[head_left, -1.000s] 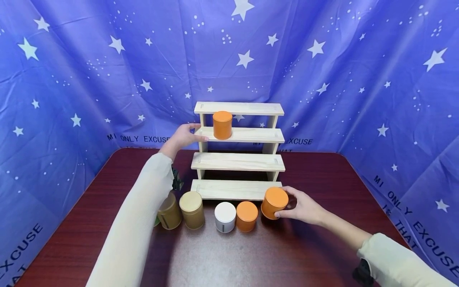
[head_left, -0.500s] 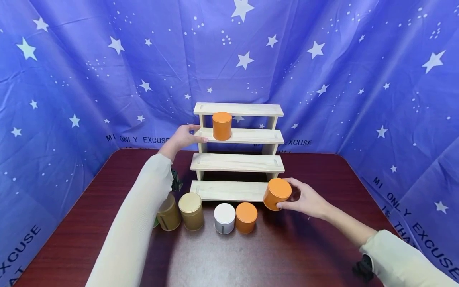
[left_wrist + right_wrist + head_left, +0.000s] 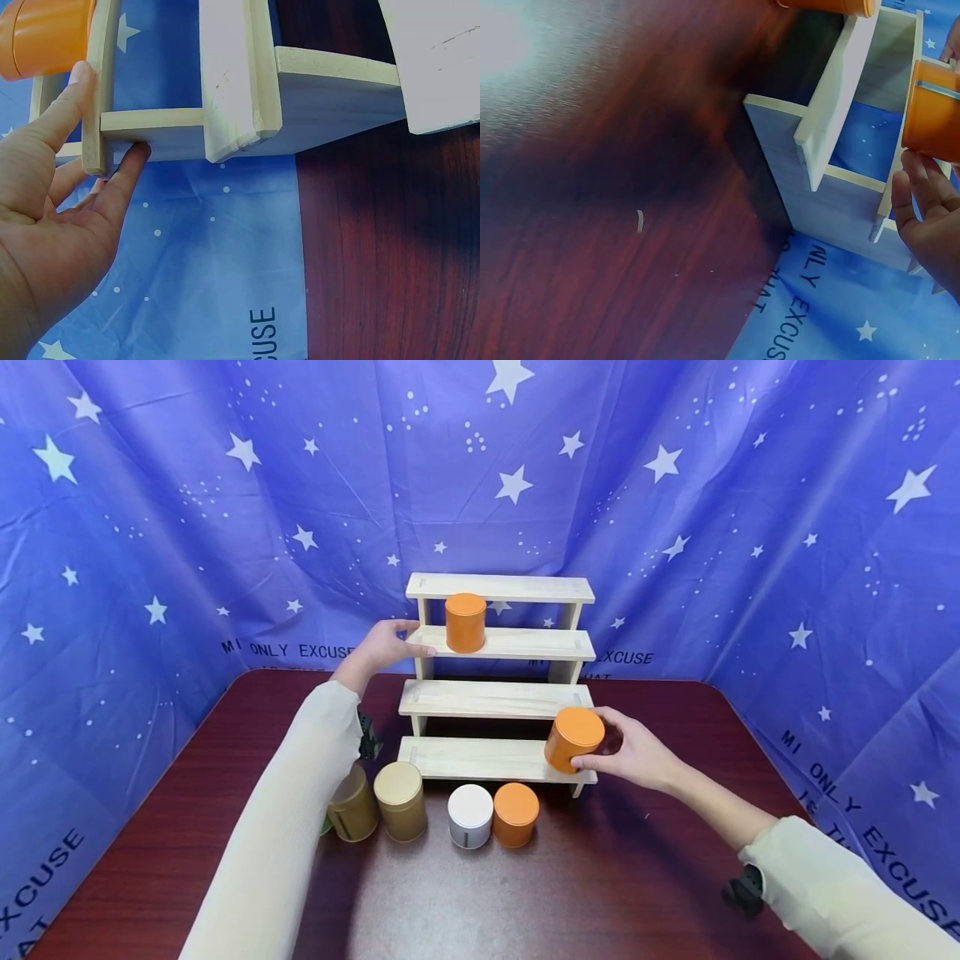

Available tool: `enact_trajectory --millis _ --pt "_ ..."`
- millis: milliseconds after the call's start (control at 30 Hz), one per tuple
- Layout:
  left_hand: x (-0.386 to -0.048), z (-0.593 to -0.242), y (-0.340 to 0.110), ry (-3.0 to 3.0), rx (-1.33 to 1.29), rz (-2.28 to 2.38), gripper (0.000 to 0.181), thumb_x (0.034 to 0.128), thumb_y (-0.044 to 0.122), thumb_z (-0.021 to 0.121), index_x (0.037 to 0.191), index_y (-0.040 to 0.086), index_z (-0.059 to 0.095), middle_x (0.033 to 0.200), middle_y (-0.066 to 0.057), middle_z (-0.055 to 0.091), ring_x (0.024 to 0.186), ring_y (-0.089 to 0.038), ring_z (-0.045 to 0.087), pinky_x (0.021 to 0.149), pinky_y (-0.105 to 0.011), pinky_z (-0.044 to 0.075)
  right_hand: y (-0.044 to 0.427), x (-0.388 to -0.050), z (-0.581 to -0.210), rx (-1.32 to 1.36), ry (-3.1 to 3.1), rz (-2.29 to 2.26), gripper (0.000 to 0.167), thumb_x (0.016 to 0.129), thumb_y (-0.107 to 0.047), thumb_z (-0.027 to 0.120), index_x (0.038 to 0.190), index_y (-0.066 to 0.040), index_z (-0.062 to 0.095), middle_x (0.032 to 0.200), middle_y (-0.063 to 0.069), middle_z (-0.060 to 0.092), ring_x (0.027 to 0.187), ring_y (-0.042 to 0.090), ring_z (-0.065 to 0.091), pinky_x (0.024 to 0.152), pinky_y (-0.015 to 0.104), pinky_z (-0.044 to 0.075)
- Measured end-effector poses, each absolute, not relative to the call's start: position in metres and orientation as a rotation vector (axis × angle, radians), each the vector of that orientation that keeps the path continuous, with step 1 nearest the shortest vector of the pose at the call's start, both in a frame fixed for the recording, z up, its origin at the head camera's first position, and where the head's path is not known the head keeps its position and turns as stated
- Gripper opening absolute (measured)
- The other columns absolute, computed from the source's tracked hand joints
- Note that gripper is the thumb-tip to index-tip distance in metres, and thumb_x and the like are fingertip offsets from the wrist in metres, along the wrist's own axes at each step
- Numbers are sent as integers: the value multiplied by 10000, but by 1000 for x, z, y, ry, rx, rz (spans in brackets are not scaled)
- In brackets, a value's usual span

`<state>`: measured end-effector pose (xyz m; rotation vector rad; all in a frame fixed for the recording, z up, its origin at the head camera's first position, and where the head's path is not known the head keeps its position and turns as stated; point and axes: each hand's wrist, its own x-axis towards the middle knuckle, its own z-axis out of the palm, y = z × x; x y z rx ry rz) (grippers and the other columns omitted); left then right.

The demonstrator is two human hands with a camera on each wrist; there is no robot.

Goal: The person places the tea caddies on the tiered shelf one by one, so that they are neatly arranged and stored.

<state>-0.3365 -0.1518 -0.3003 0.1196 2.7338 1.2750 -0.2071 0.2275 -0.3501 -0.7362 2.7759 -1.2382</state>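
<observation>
One orange can (image 3: 573,739) it is, pinched in the right hand (image 3: 633,753), fingers spread to its width, at the right end of the lowest step (image 3: 472,758), while the left hand (image 3: 381,647) grips the left edge of the rack (image 3: 495,699)!

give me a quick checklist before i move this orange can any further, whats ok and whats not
1. Right hand has the orange can: ok, thumb and fingers round it.
2. Left hand is on the stand: ok, gripping the left end of the second shelf from the top.
3. Can on that shelf is upright: ok.
4. Held can rests on a shelf: cannot tell; it overlaps the bottom shelf in the head view, but contact is unclear.
5. Leftmost gold can is fully visible: not ok, the left sleeve partly covers it.
</observation>
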Motion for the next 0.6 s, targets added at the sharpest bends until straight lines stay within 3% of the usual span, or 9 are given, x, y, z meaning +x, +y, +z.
enact_trajectory --millis 200,600 --pt "-335 -300 -151 2736 120 1269 755 793 360 740 1423 117 403 1503 -126 338 1404 -305 269 1133 -481 272 223 -216 -339 -714 2805 -1227 609 745 -253 794 1259 -88 512 1084 77 631 833 189 589 701 231 513" --pt "-337 -300 -152 2734 128 1264 756 797 358 737 1428 119 397 1505 -131 332 1405 -314 264 1134 -481 271 214 -234 -307 -680 2853 -1214 626 768 -291 772 1297 -114 488 1069 67 606 822 190 572 706 259 496"
